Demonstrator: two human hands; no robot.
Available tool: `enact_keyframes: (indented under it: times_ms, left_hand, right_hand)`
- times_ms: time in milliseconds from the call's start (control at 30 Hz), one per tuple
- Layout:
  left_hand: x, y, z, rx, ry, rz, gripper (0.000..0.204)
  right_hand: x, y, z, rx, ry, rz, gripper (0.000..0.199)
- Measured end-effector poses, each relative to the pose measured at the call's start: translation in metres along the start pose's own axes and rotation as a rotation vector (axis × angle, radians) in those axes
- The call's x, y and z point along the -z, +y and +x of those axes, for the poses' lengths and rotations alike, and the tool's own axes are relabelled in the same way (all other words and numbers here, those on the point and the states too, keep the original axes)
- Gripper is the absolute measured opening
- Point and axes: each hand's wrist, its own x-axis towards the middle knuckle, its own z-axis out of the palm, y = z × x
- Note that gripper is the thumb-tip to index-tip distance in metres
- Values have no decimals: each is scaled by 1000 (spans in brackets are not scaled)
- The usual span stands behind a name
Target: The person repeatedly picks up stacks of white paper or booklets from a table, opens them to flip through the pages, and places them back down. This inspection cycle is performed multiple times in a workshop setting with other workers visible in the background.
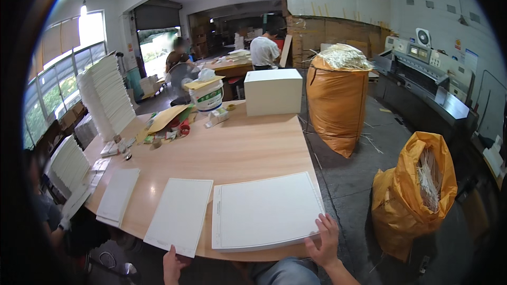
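A large stack of white sheets (266,211) lies at the near edge of a wooden table (248,150). My right hand (324,240) rests on its near right corner, fingers spread over the top sheet. A narrower white stack (180,214) lies to its left. My left hand (173,265) touches that stack's near edge from below the table edge. A third, smaller white stack (119,194) lies further left.
A white box (273,91), a white bucket (207,96) and small clutter sit at the table's far end. Tall piles of white sheets (105,95) stand at left. Two orange sacks of paper strips (338,100) (414,192) stand on the floor right. People work behind.
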Motion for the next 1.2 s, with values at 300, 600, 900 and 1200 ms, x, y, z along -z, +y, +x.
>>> enact_keyframes:
  times_ms: [300,600,900,1200]
  left_hand:
    - [-107,60,-73,-260,-33,144,41]
    - [-222,12,-62,-193,-1,-164,57]
    - [-209,-6,-43,-290,-57,-133,57]
    - [-207,7,-49,-242,-125,-61,61]
  right_hand:
    - [-1,31,-16,-723,107,776,53]
    - [-14,32,-7,-867,104,1072,51]
    - [-23,20,-17,-895,143,931,48]
    - [-20,22,-14,-857,142,857,50]
